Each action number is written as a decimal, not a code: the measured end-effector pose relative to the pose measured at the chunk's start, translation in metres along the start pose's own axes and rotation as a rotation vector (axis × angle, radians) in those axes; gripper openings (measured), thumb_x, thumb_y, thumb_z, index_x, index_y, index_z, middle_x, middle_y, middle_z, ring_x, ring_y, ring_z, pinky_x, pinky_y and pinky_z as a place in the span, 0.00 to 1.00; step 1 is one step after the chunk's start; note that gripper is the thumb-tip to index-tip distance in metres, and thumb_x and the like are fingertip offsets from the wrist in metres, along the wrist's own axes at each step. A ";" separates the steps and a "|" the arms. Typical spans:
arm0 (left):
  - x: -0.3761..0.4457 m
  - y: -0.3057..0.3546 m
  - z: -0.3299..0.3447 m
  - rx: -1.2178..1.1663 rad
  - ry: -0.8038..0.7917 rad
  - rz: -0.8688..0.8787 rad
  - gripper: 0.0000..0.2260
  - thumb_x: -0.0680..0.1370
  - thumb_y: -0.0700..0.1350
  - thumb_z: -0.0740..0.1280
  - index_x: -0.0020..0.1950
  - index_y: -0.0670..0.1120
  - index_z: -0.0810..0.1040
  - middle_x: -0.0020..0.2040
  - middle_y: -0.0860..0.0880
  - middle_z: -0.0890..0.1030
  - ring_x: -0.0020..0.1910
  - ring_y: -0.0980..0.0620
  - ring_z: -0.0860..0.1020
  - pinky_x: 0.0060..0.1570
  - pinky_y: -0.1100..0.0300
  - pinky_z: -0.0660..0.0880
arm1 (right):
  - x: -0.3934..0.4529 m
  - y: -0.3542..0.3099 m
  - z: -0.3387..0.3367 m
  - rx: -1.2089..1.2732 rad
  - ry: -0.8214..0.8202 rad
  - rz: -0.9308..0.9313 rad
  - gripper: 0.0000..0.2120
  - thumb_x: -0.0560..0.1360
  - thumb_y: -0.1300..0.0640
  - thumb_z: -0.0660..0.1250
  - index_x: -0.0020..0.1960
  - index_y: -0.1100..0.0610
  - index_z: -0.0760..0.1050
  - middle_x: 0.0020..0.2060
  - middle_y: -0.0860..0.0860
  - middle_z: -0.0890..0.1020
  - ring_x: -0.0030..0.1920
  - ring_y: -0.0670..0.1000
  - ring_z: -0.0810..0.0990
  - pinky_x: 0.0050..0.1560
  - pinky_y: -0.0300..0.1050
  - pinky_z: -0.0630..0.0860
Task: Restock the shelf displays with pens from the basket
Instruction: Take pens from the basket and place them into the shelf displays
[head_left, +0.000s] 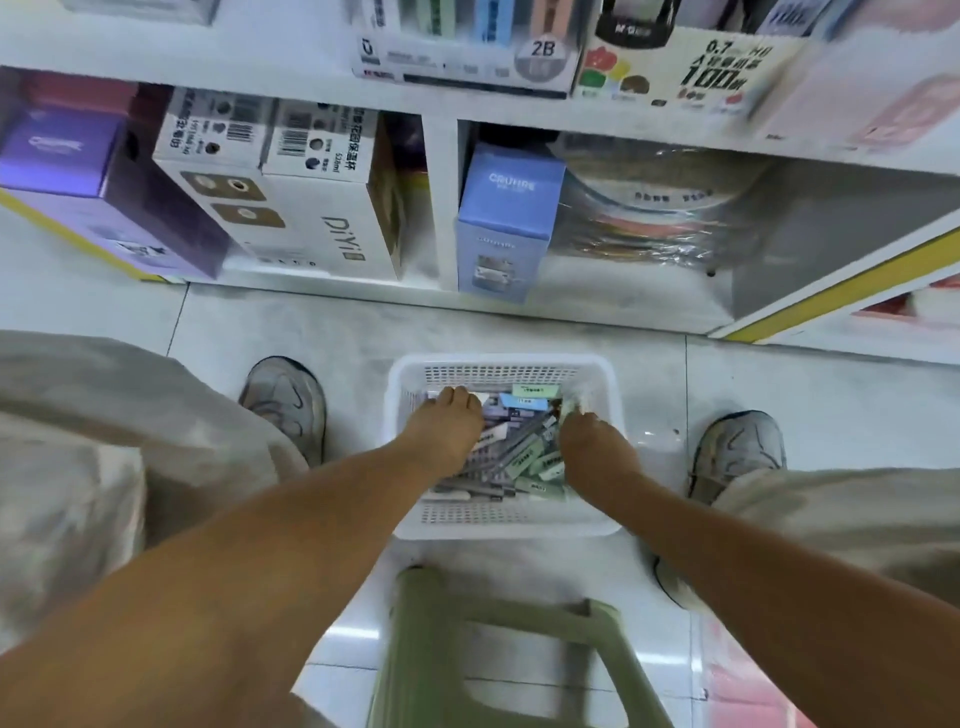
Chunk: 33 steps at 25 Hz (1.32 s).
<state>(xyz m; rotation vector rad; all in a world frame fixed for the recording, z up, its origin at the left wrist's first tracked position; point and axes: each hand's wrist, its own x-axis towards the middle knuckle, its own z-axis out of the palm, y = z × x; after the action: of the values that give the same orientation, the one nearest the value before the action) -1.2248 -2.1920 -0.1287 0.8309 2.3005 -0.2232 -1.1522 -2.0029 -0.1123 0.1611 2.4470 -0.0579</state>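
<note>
White floor tiles carry the basket (602, 379); both hands are sunk among pens (519, 447); left hand (447, 421) lies flat, right hand's (592, 441) grip cannot be told; loose pens could be spilled if grabbed hastily.

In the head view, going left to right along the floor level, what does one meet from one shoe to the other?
Left shoe → left hand inside the white basket → pens in the middle → right hand at the basket's right side → right shoe.
</note>
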 end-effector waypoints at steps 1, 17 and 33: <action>0.005 0.000 0.006 0.016 0.010 0.000 0.31 0.72 0.34 0.69 0.72 0.34 0.61 0.69 0.36 0.66 0.69 0.39 0.65 0.65 0.48 0.70 | 0.001 -0.005 0.009 -0.009 0.026 0.015 0.21 0.77 0.65 0.60 0.70 0.68 0.64 0.61 0.62 0.75 0.60 0.60 0.78 0.56 0.50 0.77; 0.039 0.031 0.042 -0.180 0.101 -0.005 0.26 0.72 0.34 0.69 0.67 0.39 0.64 0.61 0.36 0.75 0.59 0.38 0.75 0.53 0.46 0.76 | 0.014 -0.037 0.062 0.697 0.167 0.237 0.24 0.76 0.62 0.69 0.68 0.61 0.65 0.60 0.58 0.71 0.54 0.59 0.77 0.50 0.48 0.74; 0.055 0.019 0.022 -0.737 -0.160 0.016 0.22 0.73 0.39 0.73 0.64 0.43 0.70 0.55 0.45 0.79 0.49 0.48 0.77 0.45 0.58 0.75 | 0.021 -0.035 0.054 1.155 0.177 0.467 0.15 0.71 0.62 0.72 0.56 0.54 0.76 0.50 0.52 0.83 0.50 0.54 0.82 0.52 0.53 0.81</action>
<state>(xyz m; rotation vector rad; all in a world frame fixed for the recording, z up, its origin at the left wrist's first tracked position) -1.2328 -2.1579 -0.1798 0.4249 1.9917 0.5227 -1.1382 -2.0401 -0.1675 1.2506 2.1682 -1.2697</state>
